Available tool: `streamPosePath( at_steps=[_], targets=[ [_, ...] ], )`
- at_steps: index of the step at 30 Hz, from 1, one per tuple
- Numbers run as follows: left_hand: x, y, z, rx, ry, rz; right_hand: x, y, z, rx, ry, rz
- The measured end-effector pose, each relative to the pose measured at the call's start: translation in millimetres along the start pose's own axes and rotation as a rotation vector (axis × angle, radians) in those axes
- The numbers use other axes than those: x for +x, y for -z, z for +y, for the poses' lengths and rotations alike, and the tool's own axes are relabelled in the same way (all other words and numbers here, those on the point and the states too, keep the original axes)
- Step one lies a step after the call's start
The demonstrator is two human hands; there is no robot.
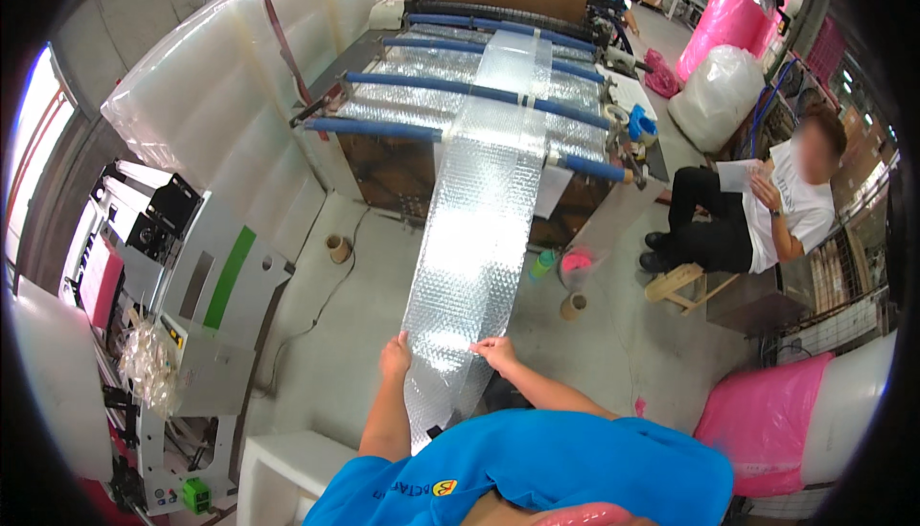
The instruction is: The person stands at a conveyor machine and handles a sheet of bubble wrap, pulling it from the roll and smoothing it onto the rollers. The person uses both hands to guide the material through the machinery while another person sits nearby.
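Bubble wrap [474, 229] held at both sides

From the head view, I see a long strip of clear, shiny plastic, dimpled all over with small bubbles and glaring white along its middle. It runs down from the top centre of the frame, over the round blue bars [388, 130] of a machine, to the lower centre by the wearer's blue shirt [575, 459]. More silvery bubbled sheeting [393, 104] lies under the bars. At upper left stand bulky, cloudy plastic-wrapped blocks [201, 95]; at lower right sits a smooth pink roll [762, 425].

The strip lies between the two hands, low in the frame. The left hand [394, 356] pinches its left edge. The right hand [496, 352] reaches in across the right side, thumb and fingertips closed on the film.
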State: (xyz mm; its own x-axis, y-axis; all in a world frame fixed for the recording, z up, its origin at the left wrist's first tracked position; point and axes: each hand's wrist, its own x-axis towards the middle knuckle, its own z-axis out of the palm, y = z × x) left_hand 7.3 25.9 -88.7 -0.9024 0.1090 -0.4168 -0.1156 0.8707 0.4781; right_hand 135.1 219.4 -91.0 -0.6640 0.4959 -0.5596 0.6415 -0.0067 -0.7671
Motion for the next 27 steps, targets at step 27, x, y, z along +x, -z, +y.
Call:
streamPosePath(
  at_steps=[27],
  targets=[
    [132.6,31.1,165.5,-0.622,-0.285,-0.248,122.6,98.4,-140.7,0.31,0.316,0.14]
  ],
)
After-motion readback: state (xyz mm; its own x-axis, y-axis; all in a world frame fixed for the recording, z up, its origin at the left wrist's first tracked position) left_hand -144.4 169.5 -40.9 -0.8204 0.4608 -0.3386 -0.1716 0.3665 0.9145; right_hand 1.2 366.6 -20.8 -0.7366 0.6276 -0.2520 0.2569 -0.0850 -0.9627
